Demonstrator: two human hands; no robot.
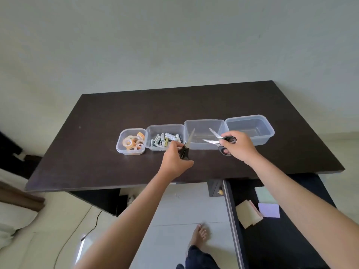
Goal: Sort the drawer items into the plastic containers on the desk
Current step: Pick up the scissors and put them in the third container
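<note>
Already, tape rolls point(134, 142) and batteries point(167, 140) are binned; closed scissors point(186, 146) are gripped by the left hand point(175, 162), open scissors point(219, 140) by the right hand point(240, 146), over the 3rd container point(204, 123). Paper pads point(250, 212) are left in the drawer point(281, 239).

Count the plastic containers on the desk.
4, in a row: the smallest at the left end with tape rolls, the next with batteries, the third behind the scissors, the last at the right end.

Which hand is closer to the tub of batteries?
Left. The left hand holds closed scissors at the battery tub's front right corner; the right hand is further right, beyond the third tub.
</note>
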